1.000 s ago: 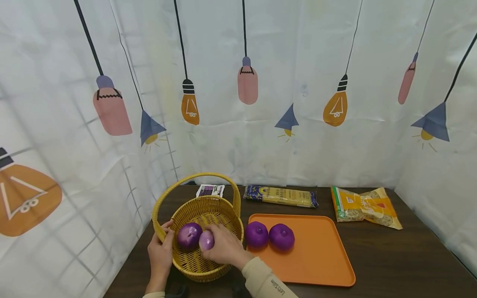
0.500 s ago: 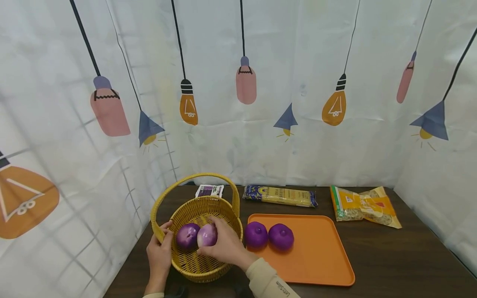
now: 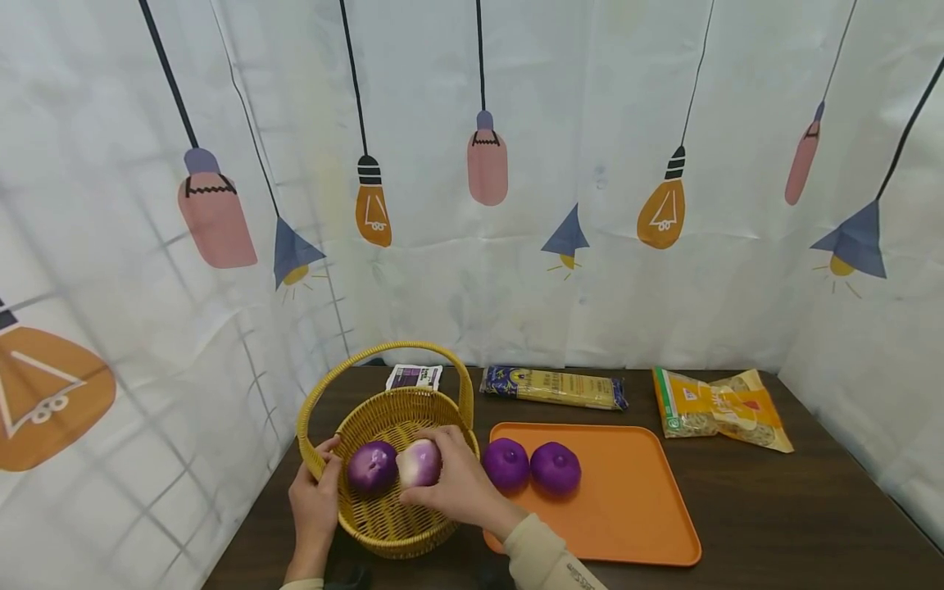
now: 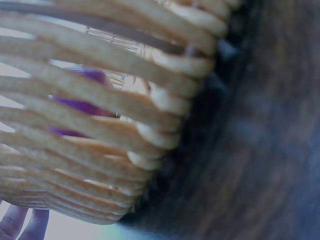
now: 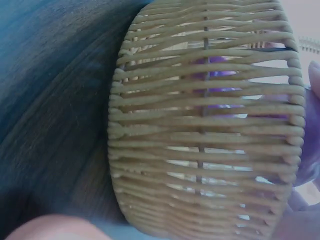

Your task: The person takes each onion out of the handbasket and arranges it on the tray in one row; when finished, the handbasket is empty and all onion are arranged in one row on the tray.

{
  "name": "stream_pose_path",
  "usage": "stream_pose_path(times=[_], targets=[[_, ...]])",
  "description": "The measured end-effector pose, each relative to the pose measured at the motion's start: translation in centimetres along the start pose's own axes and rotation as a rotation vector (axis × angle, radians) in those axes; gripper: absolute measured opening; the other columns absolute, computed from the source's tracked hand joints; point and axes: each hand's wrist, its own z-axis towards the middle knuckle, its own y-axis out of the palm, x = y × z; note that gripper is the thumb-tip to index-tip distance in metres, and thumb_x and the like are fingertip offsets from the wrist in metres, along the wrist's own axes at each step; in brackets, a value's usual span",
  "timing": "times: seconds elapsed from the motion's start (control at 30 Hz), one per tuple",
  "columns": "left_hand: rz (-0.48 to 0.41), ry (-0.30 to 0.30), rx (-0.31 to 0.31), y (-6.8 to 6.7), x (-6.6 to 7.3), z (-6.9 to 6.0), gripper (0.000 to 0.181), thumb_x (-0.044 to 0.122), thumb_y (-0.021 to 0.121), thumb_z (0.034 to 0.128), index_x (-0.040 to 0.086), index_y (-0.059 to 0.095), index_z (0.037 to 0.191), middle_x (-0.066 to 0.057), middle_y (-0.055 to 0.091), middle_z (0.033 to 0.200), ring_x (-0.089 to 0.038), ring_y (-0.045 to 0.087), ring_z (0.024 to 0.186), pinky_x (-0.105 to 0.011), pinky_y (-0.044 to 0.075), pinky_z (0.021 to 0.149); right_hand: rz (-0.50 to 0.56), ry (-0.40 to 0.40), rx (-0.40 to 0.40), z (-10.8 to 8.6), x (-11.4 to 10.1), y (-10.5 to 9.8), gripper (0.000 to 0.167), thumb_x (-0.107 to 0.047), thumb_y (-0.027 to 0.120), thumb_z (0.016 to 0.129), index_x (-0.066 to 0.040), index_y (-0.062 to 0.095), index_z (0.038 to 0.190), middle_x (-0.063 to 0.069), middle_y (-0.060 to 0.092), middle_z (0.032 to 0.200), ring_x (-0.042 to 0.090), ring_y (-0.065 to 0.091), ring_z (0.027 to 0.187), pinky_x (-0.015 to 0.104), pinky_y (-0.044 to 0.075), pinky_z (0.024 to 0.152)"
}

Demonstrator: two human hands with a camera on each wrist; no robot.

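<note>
A yellow wicker basket with a tall hoop handle stands at the left of the table. My left hand grips its left rim by the foot of the handle; a couple of its fingers show at the lower left of the left wrist view. Inside the basket lies a shiny purple onion. Over the basket's right half, my right hand holds a second onion, purple fading to white, between thumb and fingers. Through the weave in the right wrist view, purple patches show.
Right of the basket is an orange tray with two round purple vegetables at its left side. Behind stand a small white-and-purple packet, a long noodle pack and an orange-and-clear bag. A printed curtain closes off the back.
My right hand has moved slightly right with the onion, which has turned so its white end shows more. My left hand stays on the basket rim.
</note>
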Motion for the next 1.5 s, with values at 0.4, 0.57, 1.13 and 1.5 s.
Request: stream_pose_path(times=[0.4, 0.57, 1.13, 1.5], targets=[[-0.005, -0.011, 0.006, 0.1, 0.0, 0.0, 0.018, 0.017, 0.06, 0.0971, -0.001, 0.062, 0.099, -0.006, 0.068, 0.121, -0.005, 0.056, 0.108, -0.006, 0.036, 0.081, 0.04, -0.022, 0.08, -2.1, 0.5, -2.1, 0.078, -0.026, 0.08, 0.074, -0.019, 0.038, 0.139, 0.002, 0.04, 0.128, 0.016, 0.053, 0.1, 0.029, 0.049, 0.077], [-0.009, -0.005, 0.018, 0.1, 0.0, 0.1, 0.016, 0.015, 0.06, 0.0967, -0.001, 0.062, 0.098, -0.006, 0.069, 0.12, -0.009, 0.058, 0.109, -0.006, 0.036, 0.082, 0.064, -0.031, 0.095, -3.0, 0.7, -3.1, 0.077, -0.023, 0.081, 0.073, -0.025, 0.041, 0.139, 0.006, 0.036, 0.131, 0.02, 0.054, 0.102, 0.032, 0.05, 0.075], [-0.02, -0.011, 0.0, 0.1, 0.4, -0.1, 0.016, 0.013, 0.059, 0.0969, -0.003, 0.062, 0.099, -0.011, 0.067, 0.123, -0.01, 0.057, 0.109, -0.005, 0.036, 0.081, 0.042, -0.085, 0.121, -5.1, 1.9, -6.0, 0.066, -0.031, 0.08, 0.08, -0.021, 0.045, 0.135, -0.001, 0.046, 0.131, 0.02, 0.054, 0.109, 0.034, 0.051, 0.081], [-0.011, 0.013, 0.013, 0.1, 0.0, 0.0, 0.017, 0.015, 0.059, 0.0974, -0.002, 0.062, 0.098, -0.007, 0.068, 0.121, 0.001, 0.055, 0.107, -0.004, 0.036, 0.082, 0.062, -0.109, 0.257, -6.9, 3.7, -7.5, 0.071, -0.016, 0.086, 0.073, -0.023, 0.049, 0.134, -0.004, 0.046, 0.136, 0.017, 0.049, 0.12, 0.038, 0.048, 0.091]])
